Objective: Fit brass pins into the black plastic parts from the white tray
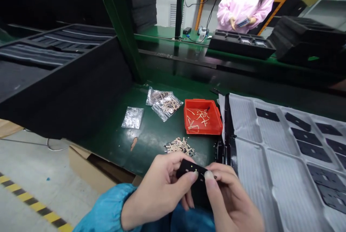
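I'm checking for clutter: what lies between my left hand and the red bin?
In the head view, a loose pile of small, mostly pale parts lies on the green tabletop between your left hand and the red bin.

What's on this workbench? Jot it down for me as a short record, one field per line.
Left grip: thumb and fingers closed on a black plate with small openings
Right grip: holding the same plate, thumb on its face
Just beyond the hands: loose pile of small pale pieces
Red tray: similar pale pieces inside
Left of the red tray: clear bags of small pieces
Right side: pale compartmented tray bearing more black plates
Background: person in pink, holding something flat
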A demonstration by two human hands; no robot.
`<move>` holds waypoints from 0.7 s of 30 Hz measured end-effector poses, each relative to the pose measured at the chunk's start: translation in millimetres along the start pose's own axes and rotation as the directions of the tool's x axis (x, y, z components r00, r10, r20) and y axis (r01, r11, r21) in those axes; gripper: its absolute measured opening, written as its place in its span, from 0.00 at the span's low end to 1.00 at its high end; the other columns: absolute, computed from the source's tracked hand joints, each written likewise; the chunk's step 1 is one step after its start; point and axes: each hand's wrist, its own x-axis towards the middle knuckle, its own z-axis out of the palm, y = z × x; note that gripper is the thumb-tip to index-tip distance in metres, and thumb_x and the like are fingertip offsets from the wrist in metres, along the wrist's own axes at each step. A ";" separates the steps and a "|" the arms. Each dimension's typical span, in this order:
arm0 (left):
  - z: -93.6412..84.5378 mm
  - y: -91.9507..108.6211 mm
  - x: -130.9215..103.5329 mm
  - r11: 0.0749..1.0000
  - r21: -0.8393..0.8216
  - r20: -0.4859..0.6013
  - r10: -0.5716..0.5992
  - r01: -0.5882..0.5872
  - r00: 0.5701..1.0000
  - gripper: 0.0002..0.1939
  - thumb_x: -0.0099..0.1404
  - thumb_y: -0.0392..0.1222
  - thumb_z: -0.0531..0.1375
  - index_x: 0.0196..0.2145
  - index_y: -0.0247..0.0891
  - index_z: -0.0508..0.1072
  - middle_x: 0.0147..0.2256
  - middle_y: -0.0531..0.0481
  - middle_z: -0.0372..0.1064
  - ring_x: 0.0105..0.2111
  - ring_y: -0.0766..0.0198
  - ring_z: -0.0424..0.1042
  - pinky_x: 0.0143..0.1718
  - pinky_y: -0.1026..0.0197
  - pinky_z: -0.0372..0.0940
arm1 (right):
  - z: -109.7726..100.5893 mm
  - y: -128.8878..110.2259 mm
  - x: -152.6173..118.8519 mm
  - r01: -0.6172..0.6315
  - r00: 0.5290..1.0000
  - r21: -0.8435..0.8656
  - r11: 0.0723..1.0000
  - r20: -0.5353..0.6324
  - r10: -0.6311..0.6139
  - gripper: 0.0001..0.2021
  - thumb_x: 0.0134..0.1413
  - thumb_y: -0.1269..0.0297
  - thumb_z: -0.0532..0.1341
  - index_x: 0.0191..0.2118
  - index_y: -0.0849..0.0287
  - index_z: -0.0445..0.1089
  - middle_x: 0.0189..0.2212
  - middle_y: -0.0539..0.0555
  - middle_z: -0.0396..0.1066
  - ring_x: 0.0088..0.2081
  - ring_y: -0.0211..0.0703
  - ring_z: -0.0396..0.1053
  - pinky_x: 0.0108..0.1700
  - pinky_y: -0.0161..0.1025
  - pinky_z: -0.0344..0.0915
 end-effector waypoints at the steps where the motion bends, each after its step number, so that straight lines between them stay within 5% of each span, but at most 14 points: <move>1: -0.7 -0.8 -0.7 1.000 0.005 -0.001 -0.005 0.005 1.000 0.13 0.71 0.48 0.65 0.41 0.33 0.74 0.20 0.54 0.71 0.17 0.69 0.71 0.21 0.69 0.69 | 1.0 -0.1 0.6 0.006 1.000 -0.003 1.000 0.010 -0.006 0.05 0.64 0.73 0.65 0.39 0.54 0.73 0.38 0.54 0.77 0.32 0.34 0.77 0.34 0.26 0.74; 14: -9.2 -4.3 -9.6 1.000 -0.016 0.039 -0.014 0.014 0.999 0.12 0.73 0.47 0.62 0.44 0.34 0.76 0.22 0.53 0.72 0.19 0.70 0.71 0.25 0.69 0.71 | 9.8 -6.8 0.8 -0.028 1.000 -0.003 1.000 -0.012 0.028 0.05 0.61 0.73 0.67 0.37 0.54 0.76 0.37 0.53 0.76 0.34 0.36 0.77 0.32 0.27 0.73; 21: -18.6 -3.5 -15.3 1.000 -0.013 0.064 0.003 -0.002 0.998 0.21 0.77 0.56 0.58 0.51 0.35 0.76 0.25 0.48 0.77 0.24 0.66 0.78 0.29 0.67 0.74 | 10.6 -9.3 -1.9 0.008 0.999 -0.027 1.000 0.038 -0.007 0.08 0.62 0.75 0.64 0.40 0.53 0.73 0.39 0.52 0.75 0.35 0.35 0.77 0.34 0.27 0.73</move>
